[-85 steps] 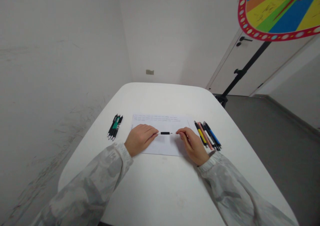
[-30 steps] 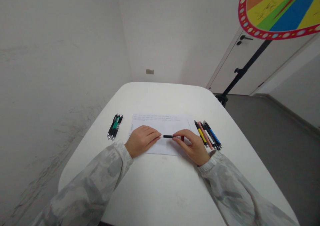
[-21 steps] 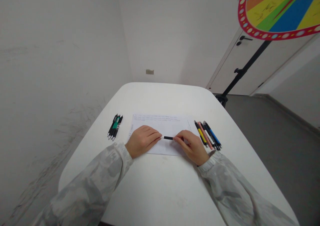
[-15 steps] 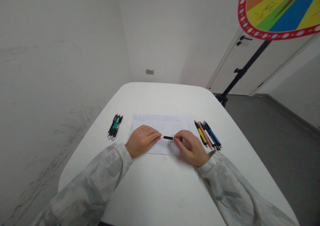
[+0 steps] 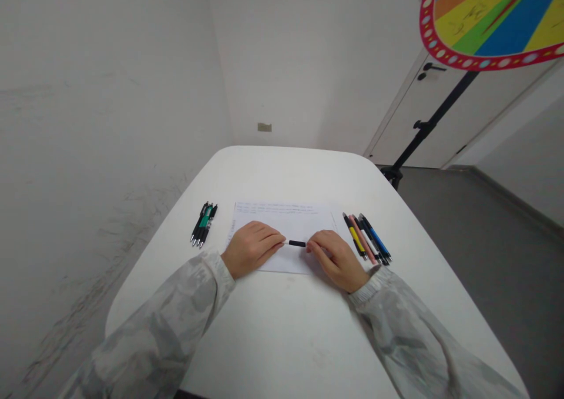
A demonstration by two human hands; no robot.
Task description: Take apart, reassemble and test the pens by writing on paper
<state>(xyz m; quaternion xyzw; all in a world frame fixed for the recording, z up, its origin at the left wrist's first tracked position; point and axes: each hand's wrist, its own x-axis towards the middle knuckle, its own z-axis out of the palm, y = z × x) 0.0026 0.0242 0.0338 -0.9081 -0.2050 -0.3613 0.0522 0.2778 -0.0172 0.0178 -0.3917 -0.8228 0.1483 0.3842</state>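
Note:
Both hands hold one pen (image 5: 296, 244) level just above a white sheet of paper (image 5: 286, 223) on the white table (image 5: 282, 328). My left hand (image 5: 251, 248) pinches the pale left end, fingers closed. The right end is gripped by the closed fingers of my right hand (image 5: 337, 258), and only the pen's short black middle section shows between them. Both wrists rest near the sheet's front edge.
A small bunch of black and green pens (image 5: 203, 223) lies left of the sheet. Several pens, yellow, pink, black and blue (image 5: 365, 238), lie in a row to its right. A colourful wheel on a black stand (image 5: 493, 23) rises beyond the table's far right corner.
My hands have come closer together along the pen, so less of its black middle shows. The pen has dropped slightly toward me. The pens at either side have not moved.

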